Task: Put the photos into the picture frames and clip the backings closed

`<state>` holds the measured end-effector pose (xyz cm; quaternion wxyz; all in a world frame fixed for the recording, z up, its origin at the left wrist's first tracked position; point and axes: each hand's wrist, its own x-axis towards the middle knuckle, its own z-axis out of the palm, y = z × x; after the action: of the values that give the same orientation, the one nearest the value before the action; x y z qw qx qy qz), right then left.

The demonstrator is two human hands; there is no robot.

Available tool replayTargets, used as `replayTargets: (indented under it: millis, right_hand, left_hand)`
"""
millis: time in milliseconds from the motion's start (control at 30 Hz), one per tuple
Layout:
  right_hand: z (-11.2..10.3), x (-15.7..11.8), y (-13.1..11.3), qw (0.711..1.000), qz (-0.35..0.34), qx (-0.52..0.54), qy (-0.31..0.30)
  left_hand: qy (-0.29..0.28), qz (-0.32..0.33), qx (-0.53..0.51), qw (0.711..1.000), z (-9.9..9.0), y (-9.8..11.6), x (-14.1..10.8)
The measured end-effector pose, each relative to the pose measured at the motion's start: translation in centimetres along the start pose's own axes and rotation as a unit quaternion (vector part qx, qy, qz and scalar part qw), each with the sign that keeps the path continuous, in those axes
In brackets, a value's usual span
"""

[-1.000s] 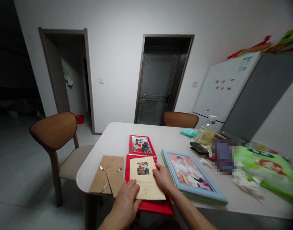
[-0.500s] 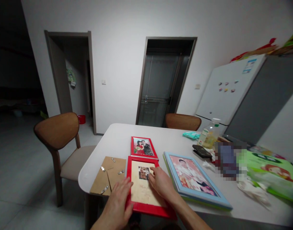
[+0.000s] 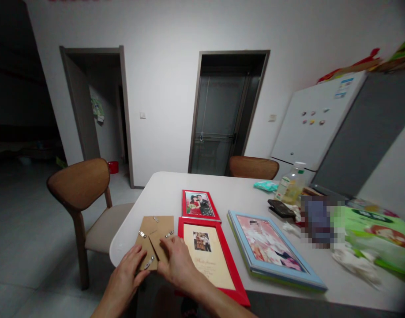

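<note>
A brown picture frame backing board [image 3: 154, 227] with metal clips and a stand flap lies at the table's left corner. My left hand [image 3: 131, 267] grips its lower left edge, fingers on top and thumb near the bottom edge. My right hand [image 3: 178, 260] is closed on its lower right side, the wrist crossing over the red picture frame [image 3: 234, 271]. Inside that frame shows a cream sheet [image 3: 205, 260] with a small printed photo. Above it rests a smaller red picture frame [image 3: 202, 205] holding a couple's photo.
Blue-edged picture frames [image 3: 271, 251] lie stacked on the right of the white table [image 3: 169, 185]. Beyond are a black wallet-like item [image 3: 281, 208], a plastic bottle [image 3: 291, 183], crumpled tissue [image 3: 356, 267] and a green package [image 3: 381, 234]. A chair [image 3: 80, 185] stands at the left.
Both hands have left the red picture frame and moved left onto the backing board, which they now hold by its lower sides. The cream sheet is uncovered.
</note>
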<state>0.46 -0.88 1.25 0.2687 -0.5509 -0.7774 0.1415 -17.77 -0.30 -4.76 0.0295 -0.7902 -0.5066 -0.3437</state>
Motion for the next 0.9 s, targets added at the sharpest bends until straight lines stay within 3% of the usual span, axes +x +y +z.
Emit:
replayTargets:
  millis: [167, 300, 433, 633, 900]
  right_hand:
    - [-4.8, -2.6, 2.0, 0.999, -0.021, 0.033, 0.036]
    - [-7.4, -5.7, 5.3, 0.999, 0.011, 0.026, 0.014]
    - [-8.1, -7.4, 8.0, 0.998, 0.056, -0.007, -0.002]
    - [-6.9, -7.0, 9.7, 0.995, 0.067, -0.071, 0.005]
    - [-5.7, -7.4, 9.7, 0.988, 0.04, -0.147, 0.016]
  left_hand:
    - [0.018, 0.062, -0.045, 0.997, -0.4, 4.9, 1.5]
    - [-0.055, 0.085, -0.058, 0.993, 1.1, 9.7, 2.1]
    - [-0.141, 0.062, -0.062, 0.986, 2.3, 12.8, 2.5]
    - [-0.202, 0.032, -0.074, 0.976, 2.8, 13.4, 3.0]
    - [-0.244, 0.025, -0.078, 0.966, 1.6, 13.6, 2.6]
